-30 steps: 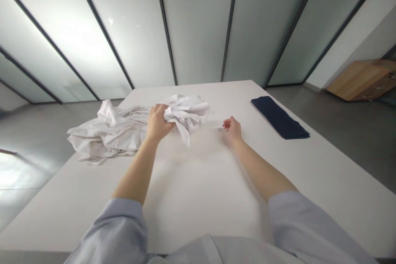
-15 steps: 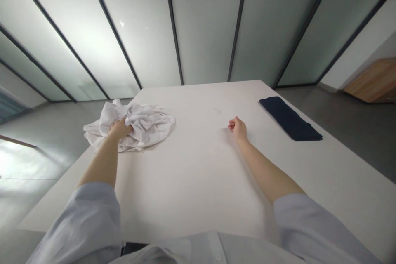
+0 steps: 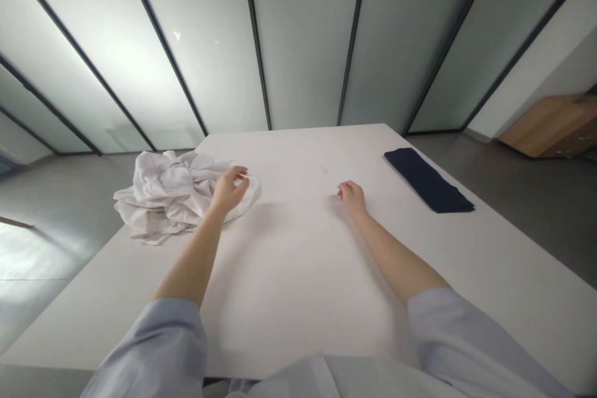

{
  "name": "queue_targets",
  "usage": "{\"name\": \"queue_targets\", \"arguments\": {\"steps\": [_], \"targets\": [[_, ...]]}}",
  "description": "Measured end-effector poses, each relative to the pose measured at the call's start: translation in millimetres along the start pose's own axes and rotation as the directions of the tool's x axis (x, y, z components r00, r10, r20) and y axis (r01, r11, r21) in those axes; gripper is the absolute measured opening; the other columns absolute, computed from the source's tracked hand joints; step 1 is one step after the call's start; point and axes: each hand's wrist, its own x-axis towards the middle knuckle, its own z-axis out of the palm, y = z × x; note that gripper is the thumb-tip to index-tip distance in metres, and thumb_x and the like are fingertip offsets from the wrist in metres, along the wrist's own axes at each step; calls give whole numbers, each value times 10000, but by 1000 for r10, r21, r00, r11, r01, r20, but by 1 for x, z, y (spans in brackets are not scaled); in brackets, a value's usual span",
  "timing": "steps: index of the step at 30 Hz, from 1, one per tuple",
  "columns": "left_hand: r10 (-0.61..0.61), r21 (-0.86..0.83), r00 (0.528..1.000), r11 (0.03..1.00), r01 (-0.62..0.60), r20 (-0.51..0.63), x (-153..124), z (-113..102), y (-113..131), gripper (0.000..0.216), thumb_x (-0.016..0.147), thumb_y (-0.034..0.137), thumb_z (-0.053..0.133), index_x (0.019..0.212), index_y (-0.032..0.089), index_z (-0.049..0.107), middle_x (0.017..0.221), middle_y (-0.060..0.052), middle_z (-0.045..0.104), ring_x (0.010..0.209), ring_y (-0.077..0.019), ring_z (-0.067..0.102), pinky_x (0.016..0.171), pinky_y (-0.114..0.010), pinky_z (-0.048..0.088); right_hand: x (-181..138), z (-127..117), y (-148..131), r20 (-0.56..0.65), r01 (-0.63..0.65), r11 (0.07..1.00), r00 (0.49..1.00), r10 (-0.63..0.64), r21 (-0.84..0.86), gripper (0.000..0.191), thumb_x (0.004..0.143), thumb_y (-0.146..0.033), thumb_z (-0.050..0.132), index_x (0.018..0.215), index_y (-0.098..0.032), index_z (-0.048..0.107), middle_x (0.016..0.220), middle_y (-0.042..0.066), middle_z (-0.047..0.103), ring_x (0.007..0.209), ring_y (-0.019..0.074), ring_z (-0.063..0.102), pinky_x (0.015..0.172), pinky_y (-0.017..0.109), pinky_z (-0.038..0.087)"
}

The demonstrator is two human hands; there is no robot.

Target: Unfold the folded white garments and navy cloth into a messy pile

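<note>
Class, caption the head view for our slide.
Left hand open over crumpled white cloth; right hand curled on white table.

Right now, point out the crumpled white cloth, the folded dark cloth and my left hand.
crumpled white cloth [image 3: 161, 196], head view, middle of the heap
folded dark cloth [image 3: 428, 180], head view, centre of its top face
left hand [image 3: 227, 189], head view, back of the hand

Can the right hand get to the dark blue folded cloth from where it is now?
Probably yes. The right hand rests loosely curled on the white table, and only bare tabletop lies between it and the dark blue folded cloth to its right.
</note>
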Motion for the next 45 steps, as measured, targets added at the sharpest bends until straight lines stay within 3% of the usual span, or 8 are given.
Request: {"name": "queue_targets", "arguments": {"steps": [6,14,18,21,26,31,36,45], "targets": [[-71,215,820,974,-65,569,-20,108,37,489,759,356,620,1225,210,584,1373,-153,547,1281,-310,495,1072,-497,366,3,0,3,3,-18,1000,1000,19,-20,206,712,-386,485,583,-231,526,559,-6,583,567,160,529,552,267,389],[-81,305,901,950,-59,427,-44,130,39,414,870,409,530,1248,246,574,1457,-130,481,1363,-292,408,1130,-567,229,22,-9,15,-178,-54,992,981,74,114,163,699,-370,478,723,-227,553,669,14,626,736,195,620,695,306,482],[-109,293,905,956,-18,412,-42,129,37,377,873,372,531,1219,234,589,1437,-130,503,1348,-282,431,1134,-556,234,45,-40,16,-426,-117,988,893,148,99,179,716,-281,442,787,-199,583,730,38,625,771,212,615,732,345,494],[-120,306,894,952,-21,431,-41,130,38,388,874,364,532,1239,237,571,1452,-128,485,1368,-270,408,1139,-546,229,56,-83,18,-569,-213,965,817,88,-155,262,751,-229,420,885,-154,632,854,89,646,860,236,612,788,379,483],[-94,305,903,951,-42,419,-44,132,37,380,876,363,517,1233,241,566,1439,-119,498,1358,-266,417,1137,-539,241,51,-167,37,-592,-326,731,795,-131,-600,355,769,-210,529,1089,-145,669,1296,208,540,1235,347,449,1002,514,323],[-79,300,912,953,-49,402,-45,133,35,383,873,366,514,1232,245,567,1435,-121,502,1342,-278,430,1131,-552,242,61,-216,51,-502,-507,466,852,146,-725,523,745,-356,682,1181,-71,632,1221,300,565,1165,430,502,929,576,371],[-116,347,896,937,-44,429,-44,132,39,405,891,375,476,1267,240,545,1452,-107,485,1361,-258,402,1147,-525,220,67,-193,34,-290,-374,368,920,264,-851,477,799,-341,634,1211,-101,608,1187,239,622,1126,373,575,895,469,455],[-14,275,913,955,-108,407,-46,134,39,574,862,480,545,1362,208,470,1460,-132,464,1360,-276,405,1137,-461,280,14,-49,-14,234,79,608,956,180,-790,471,830,-410,628,1194,-111,615,1194,201,657,1125,310,607,941,363,455]]}}
